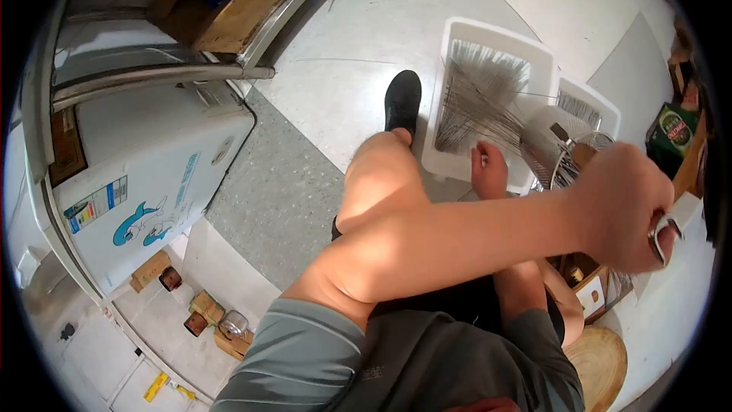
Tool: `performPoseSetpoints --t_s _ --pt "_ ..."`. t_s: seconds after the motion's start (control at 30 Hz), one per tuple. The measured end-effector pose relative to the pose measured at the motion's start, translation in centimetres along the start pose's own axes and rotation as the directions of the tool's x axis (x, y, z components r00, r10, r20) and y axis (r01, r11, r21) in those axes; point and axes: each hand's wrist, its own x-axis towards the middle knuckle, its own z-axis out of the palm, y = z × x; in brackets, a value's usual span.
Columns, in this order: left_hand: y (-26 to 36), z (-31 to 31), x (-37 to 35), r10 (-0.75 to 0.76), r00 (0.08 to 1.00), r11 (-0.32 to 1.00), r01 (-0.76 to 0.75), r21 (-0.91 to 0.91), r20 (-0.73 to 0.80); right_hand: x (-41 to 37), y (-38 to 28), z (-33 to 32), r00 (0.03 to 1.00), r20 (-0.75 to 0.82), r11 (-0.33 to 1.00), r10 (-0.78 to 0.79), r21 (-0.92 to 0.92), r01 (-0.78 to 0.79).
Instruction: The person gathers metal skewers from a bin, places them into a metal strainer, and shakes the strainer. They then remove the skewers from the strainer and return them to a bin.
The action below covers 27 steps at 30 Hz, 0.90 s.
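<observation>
1. Left hand (621,210): bare, fingers clenched around a curved metal piece (666,239), smooth and shiny, its looped end emerging from the fist.
2. Right hand (489,170): bare, fingers curled, beside the large tub's near rim; whether they grip anything, I cannot tell.
3. Thin metal rods (476,111): straight, wiry, a dense crisscrossed heap (grey and faintly glinting), lying just beyond the right fingers.
4. Large tub (499,30): white plastic, rounded corners, holding the rods.
5. Small tub (608,101): white, beside the first, with more rods inside.
6. Mesh container (544,136): perforated metal, tilted, between the two hands.
7. Green packet (672,134): beyond the left knuckles; red label, pale lettering too small to read.
8. White appliance (171,154): well apart from both hands; blue dolphins, blue characters too slanted to read, multicoloured rating label (96,204).
9. Round wooden slab (598,366): pale, grained, on the near side of the left fist.
</observation>
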Motion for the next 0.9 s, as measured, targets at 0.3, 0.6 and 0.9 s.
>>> performPoseSetpoints --t_s 0.3,0.6,0.9 --pt "0.8 -2.1 1.6 0.032 0.997 0.999 -0.034 0.031 0.068 -7.7 6.9 -11.8 0.885 -0.366 0.799 0.289 0.602 -0.012" --pt "0.2 -3.5 1.3 0.076 0.981 0.996 -0.084 0.036 0.181 -3.3 0.0 -21.9 0.804 -0.589 0.619 0.077 0.661 0.425" --pt "2.0 -3.4 1.4 -0.251 0.963 0.947 0.266 -0.181 0.099 3.1 -5.5 -25.7 0.922 -0.385 0.439 -0.033 0.824 0.359"
